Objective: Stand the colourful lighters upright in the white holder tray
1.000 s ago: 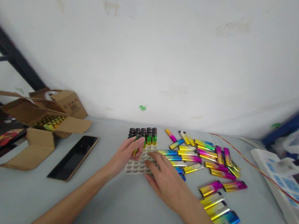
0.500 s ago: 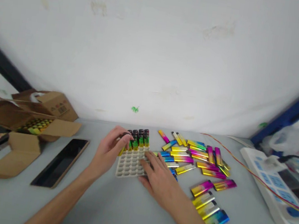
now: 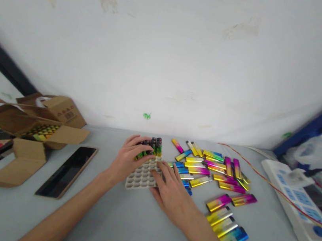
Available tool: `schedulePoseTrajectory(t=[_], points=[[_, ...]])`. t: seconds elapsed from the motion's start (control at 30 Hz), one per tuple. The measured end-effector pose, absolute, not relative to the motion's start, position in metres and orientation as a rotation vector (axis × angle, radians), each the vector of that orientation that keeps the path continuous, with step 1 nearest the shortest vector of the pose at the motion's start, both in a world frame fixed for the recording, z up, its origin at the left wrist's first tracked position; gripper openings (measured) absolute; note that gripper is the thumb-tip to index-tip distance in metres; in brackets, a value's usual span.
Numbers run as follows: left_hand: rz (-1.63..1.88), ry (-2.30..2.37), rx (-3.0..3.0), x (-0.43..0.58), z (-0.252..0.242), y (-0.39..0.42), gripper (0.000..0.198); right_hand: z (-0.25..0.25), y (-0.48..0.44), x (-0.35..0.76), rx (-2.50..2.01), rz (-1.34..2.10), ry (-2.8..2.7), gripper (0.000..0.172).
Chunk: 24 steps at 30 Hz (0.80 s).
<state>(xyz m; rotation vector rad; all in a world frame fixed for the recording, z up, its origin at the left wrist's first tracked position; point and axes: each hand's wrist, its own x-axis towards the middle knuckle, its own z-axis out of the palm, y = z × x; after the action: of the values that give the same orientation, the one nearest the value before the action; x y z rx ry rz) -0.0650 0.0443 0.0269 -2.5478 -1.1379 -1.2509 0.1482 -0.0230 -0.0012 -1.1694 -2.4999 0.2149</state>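
Note:
A white tray with rows of round holes lies on the grey table. Several lighters stand upright in its far rows. My left hand lies over the tray's far left part, fingers curled around the standing lighters. My right hand rests flat at the tray's right edge, fingers stretched out, holding nothing. A spread of loose shiny lighters in yellow, pink and blue lies to the right of the tray.
An open cardboard box with packed lighters stands at the left, a dark flat phone-like slab beside it. A white power strip with an orange cable lies at the right. A white wall stands behind the table.
My left hand has moved from the tray's left side onto the standing lighters at the far rows. My right hand has stayed at the tray's right edge.

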Motion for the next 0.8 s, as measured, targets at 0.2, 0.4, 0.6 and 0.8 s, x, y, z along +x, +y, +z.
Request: schedulePoseTrajectory(t=[0.2, 0.4, 0.6, 0.8], points=[[-1.047, -1.152, -2.710, -0.060, 0.030, 0.049, 0.010, -0.005, -0.022, 0.149, -1.160, 0.182, -2.486, 0.043], [-0.997, -1.138, -2.677, -0.059, 0.027, 0.049, 0.012, -0.006, -0.022, 0.148, -1.177, 0.169, -2.495, 0.046], [-0.919, -1.067, -2.453, -0.063, 0.018, 0.053, 0.016, -0.002, -0.022, 0.149, -1.172, 0.178, -2.503, 0.043], [-0.984, -1.033, -2.450, -0.059, 0.028, 0.048, 0.024, 0.007, -0.025, 0.153, -1.135, 0.118, -2.506, 0.040]])
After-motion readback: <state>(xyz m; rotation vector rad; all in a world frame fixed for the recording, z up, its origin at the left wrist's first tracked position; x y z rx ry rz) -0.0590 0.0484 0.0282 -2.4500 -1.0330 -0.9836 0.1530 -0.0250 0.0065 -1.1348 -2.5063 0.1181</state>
